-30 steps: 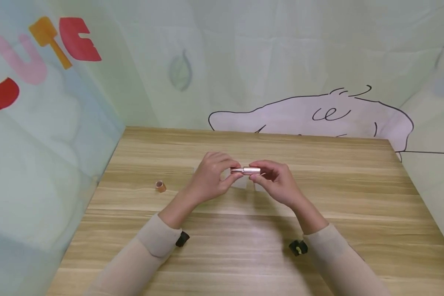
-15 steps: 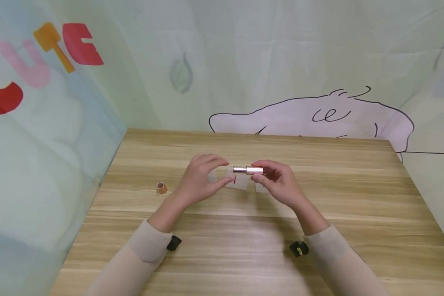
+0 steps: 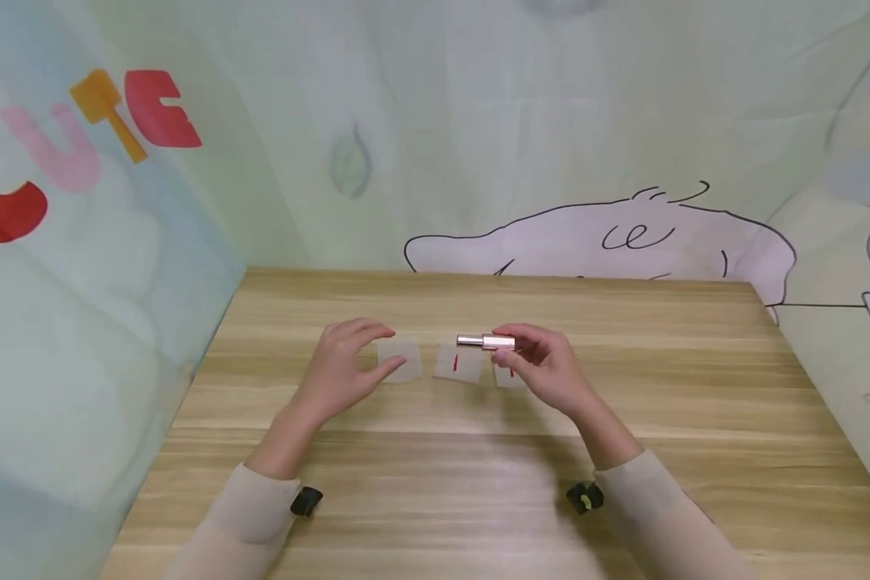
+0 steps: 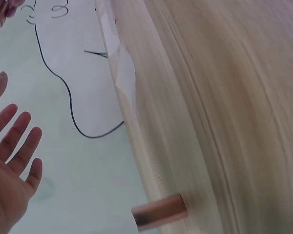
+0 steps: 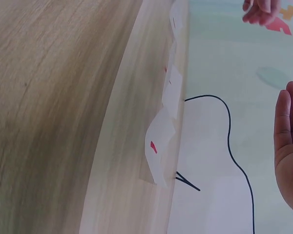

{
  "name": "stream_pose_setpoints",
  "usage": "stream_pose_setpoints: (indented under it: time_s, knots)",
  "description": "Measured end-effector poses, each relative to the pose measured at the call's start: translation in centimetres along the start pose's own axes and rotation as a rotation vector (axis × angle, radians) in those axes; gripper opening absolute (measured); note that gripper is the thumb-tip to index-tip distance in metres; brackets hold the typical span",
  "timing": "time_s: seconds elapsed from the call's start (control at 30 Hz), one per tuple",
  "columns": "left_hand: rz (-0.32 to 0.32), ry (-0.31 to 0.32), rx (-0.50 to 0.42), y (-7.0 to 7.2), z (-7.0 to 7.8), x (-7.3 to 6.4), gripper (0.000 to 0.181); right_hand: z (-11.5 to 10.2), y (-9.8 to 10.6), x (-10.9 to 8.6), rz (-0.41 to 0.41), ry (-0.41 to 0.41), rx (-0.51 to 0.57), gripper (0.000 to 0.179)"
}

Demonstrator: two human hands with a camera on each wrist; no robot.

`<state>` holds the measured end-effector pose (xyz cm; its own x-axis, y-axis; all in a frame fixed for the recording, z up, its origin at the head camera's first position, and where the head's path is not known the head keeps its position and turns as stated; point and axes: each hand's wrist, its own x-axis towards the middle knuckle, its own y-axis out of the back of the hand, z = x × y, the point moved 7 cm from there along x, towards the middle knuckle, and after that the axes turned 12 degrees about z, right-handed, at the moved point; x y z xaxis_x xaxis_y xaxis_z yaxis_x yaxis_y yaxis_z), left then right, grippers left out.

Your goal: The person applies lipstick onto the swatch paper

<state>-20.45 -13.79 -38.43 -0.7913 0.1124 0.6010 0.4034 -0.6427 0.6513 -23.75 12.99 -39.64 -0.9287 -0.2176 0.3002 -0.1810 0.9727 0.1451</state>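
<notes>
My right hand (image 3: 544,362) pinches a shiny rose-gold lipstick (image 3: 487,342) between thumb and fingers, its narrower silvery end pointing left. The lipstick is held level above the pieces of paper. To its left, my left hand (image 3: 341,366) holds nothing, thumb and fingers spread apart over the leftmost paper (image 3: 400,361), which shows no mark. The middle paper (image 3: 455,372) and the right paper (image 3: 509,379) each bear a red streak; my right hand partly covers the right one. In the left wrist view, a copper-coloured cap (image 4: 160,212) stands on the table; in the head view my left hand hides it.
The wood-grain table (image 3: 435,499) ends at the back against a printed cloth backdrop (image 3: 478,145). Another cloth wall with coloured letters (image 3: 101,117) rises on the left. A dark wrist camera (image 3: 586,498) is by the right sleeve.
My left hand has let go of the lipstick and moved left, uncovering the papers. My right hand keeps holding the lipstick in nearly the same place. The head view has tilted up slightly.
</notes>
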Motion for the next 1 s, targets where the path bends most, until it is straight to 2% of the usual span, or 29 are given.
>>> stream_pose_setpoints:
  time_s: [0.3,0.43,0.53,0.67,0.77,0.87,1.0]
  knots:
    - [0.060,0.013,0.048,2.8,-2.9,-1.4,0.038,-0.4,0.1,0.0,0.008,-0.018,-0.013,0.027]
    - [0.066,0.034,0.077,4.0,-4.5,-2.3,0.038,-0.5,0.1,-0.1,0.010,-0.022,-0.024,0.027]
    - [0.024,0.099,0.080,4.6,-5.9,-3.1,0.039,-0.6,0.1,-0.2,0.012,-0.020,-0.031,0.027]
    - [-0.079,0.233,0.058,5.0,-7.7,-4.4,0.045,-0.8,0.0,-0.4,0.011,-0.014,-0.030,0.026]
    - [-0.150,0.304,0.046,4.9,-8.7,-5.4,0.054,-0.8,0.0,-0.6,0.009,-0.013,-0.014,0.026]
    - [-0.184,0.316,0.048,4.7,-9.3,-6.1,0.060,-1.0,0.1,-0.7,0.013,-0.004,-0.006,0.027]
    - [-0.187,0.307,0.046,4.4,-9.8,-6.2,0.059,-1.3,0.3,-0.6,0.028,0.024,-0.031,0.027]
